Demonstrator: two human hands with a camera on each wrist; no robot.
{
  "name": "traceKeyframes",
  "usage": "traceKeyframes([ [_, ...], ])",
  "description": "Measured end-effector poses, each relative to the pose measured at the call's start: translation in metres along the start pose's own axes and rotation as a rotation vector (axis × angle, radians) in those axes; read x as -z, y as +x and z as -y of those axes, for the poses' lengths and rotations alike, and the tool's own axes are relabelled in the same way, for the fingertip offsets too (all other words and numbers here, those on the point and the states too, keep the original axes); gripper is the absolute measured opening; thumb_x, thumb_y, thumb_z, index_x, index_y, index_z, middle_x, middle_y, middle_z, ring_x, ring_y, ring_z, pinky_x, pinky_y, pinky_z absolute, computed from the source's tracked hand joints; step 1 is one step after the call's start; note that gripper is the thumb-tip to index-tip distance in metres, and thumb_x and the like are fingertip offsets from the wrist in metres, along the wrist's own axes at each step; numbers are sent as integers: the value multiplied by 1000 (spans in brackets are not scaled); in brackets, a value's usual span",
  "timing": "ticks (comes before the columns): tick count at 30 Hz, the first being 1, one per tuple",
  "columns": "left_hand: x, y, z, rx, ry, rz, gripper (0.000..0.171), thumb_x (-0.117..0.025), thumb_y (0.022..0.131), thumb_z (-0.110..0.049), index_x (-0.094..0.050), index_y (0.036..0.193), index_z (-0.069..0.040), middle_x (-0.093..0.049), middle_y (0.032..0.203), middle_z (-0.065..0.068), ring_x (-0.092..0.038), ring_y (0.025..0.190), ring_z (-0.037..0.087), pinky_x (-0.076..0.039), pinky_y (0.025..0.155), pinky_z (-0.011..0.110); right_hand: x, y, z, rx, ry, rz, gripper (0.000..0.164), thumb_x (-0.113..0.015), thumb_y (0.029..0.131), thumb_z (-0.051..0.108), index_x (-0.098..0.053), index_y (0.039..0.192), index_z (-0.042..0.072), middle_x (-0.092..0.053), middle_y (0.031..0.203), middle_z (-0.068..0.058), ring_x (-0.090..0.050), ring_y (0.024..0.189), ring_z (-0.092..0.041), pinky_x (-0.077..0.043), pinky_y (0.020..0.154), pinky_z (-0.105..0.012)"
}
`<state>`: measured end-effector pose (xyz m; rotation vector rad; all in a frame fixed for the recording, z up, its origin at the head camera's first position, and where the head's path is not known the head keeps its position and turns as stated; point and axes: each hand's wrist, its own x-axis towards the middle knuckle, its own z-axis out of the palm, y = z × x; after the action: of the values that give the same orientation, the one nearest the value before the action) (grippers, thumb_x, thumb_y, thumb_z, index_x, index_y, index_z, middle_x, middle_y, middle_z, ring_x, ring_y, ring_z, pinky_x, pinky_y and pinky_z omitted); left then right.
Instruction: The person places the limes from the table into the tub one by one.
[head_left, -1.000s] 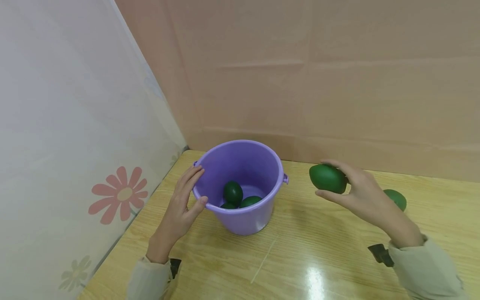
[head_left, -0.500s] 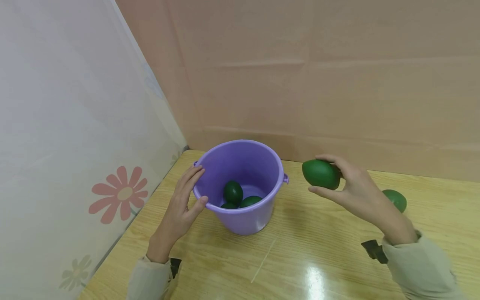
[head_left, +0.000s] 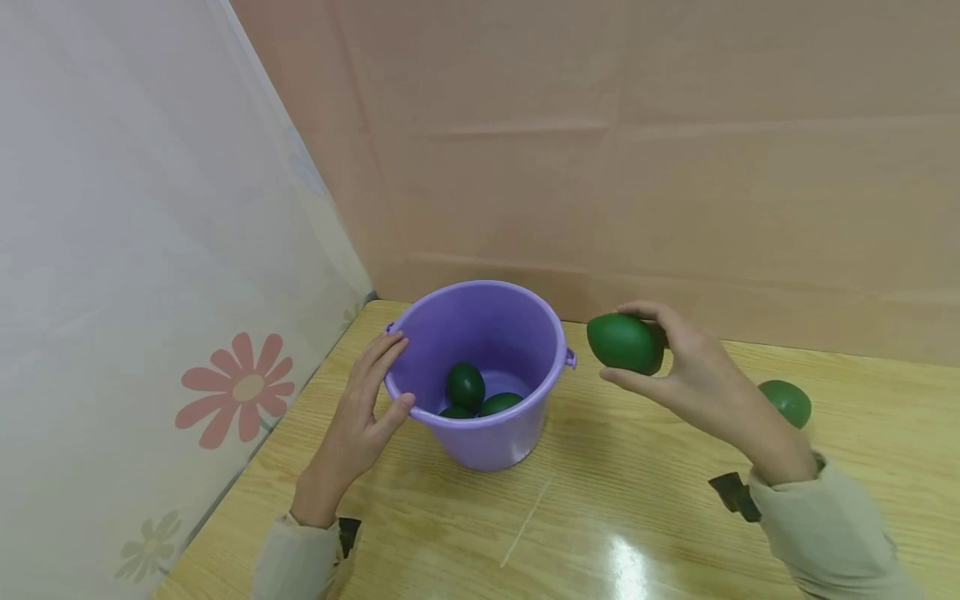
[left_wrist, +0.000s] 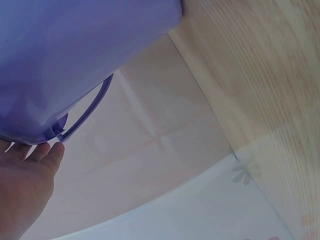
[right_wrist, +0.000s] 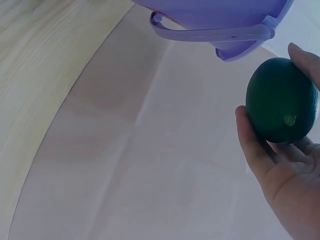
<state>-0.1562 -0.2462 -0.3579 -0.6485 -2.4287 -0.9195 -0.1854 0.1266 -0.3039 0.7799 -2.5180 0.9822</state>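
Note:
A purple bucket (head_left: 517, 433) stands on the table, with several dark green oval fruits (head_left: 466, 387) at its bottom. My left hand (head_left: 360, 425) rests on the left side of its rim, fingers spread and fairly straight, thumb apart near the front. In the left wrist view the fingertips (left_wrist: 56, 152) touch the rim beside the handle's joint. To the right of the bucket, my right hand (head_left: 697, 375) holds another smooth green oval fruit (head_left: 624, 343) above the table, between thumb and fingers. That fruit (right_wrist: 280, 100) shows a pale spot in the right wrist view.
One more green fruit (head_left: 787, 402) lies on the wooden table (head_left: 600, 500), partly behind my right wrist. The bucket's handle (right_wrist: 215, 35) hangs down on the far side. A pinkish sheet (head_left: 675, 167) rises behind, a flowered white one (head_left: 150, 208) at the left.
My right hand has moved left and slightly up with the green fruit, closer to the bucket. The left hand stays on the rim, and the bucket has not moved.

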Motion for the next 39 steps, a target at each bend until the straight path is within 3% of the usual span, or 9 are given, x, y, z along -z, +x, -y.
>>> traceKeyframes([
  [12, 0, 0, 0, 8, -4, 0, 57, -58, 87, -18, -37, 140, -10, -29, 148, 6, -18, 140, 28, -28, 105, 58, -3, 9, 12, 62, 25, -8, 63, -78, 70, 26, -47, 124, 14, -59, 112, 1, -54, 88, -7, -46, 74, -12],
  [22, 0, 0, 1, 20, -9, 4, 58, -58, 87, -17, -36, 140, -11, -29, 148, 4, -17, 140, 28, -29, 105, 57, -7, 19, 23, 71, 56, 19, 61, -77, 71, 30, -48, 123, 16, -57, 114, 2, -54, 92, -8, -48, 75, -18],
  [30, 0, 0, 1, 15, -7, 4, 58, -58, 87, -18, -36, 140, -10, -29, 148, 5, -18, 140, 28, -28, 105, 58, -13, 26, 26, 164, 61, 11, 62, -79, 70, 27, -49, 123, 15, -56, 117, 3, -56, 97, -9, -48, 79, -17],
  [39, 0, 0, 2, 10, -18, 2, 57, -58, 87, -18, -36, 140, -9, -29, 148, 6, -17, 140, 29, -28, 105, 59, -19, 34, 32, 165, 104, 32, 59, -78, 71, 26, -49, 123, 18, -55, 116, 7, -55, 98, -5, -50, 80, -20],
])
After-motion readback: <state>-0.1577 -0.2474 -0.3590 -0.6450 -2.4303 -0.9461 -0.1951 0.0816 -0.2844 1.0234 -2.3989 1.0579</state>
